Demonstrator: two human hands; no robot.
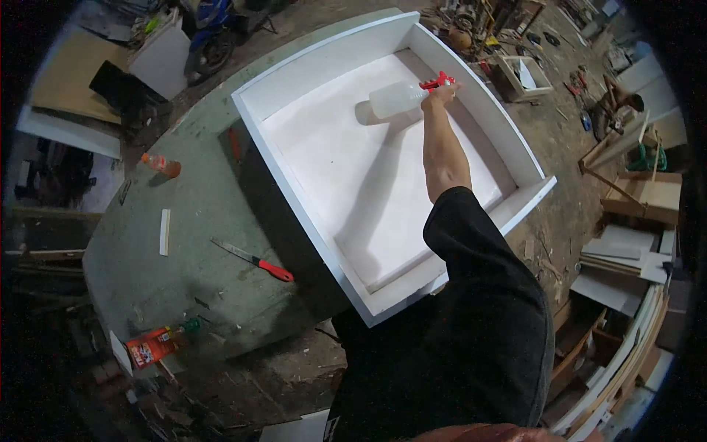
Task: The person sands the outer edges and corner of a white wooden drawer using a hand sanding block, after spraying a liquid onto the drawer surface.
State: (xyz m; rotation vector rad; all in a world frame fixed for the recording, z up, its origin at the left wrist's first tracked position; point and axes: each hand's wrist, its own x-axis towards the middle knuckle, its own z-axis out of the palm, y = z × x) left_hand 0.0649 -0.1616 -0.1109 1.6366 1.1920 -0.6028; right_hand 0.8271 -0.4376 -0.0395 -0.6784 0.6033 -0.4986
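My right hand (442, 96) is wrapped round the red head of a spray bottle (395, 101). The bottle has a translucent whitish body, tilted nearly sideways with its base toward the left. It is over the far part of a large shallow white box (317, 158), like a drawer, with low walls and a pale floor. My forearm reaches across the box's right side, and a long shadow falls on its floor. The box rests at an angle on a green-grey table (188, 221). My left hand does not show.
Left of the box lie a red-handled saw (269, 267), a white strip (165, 232) and a bottle of orange liquid (161, 165). An orange-red packet (149, 348) is by the table's near left edge. Boards (622, 258) are stacked at right; a small wooden box (521, 77) stands beyond.
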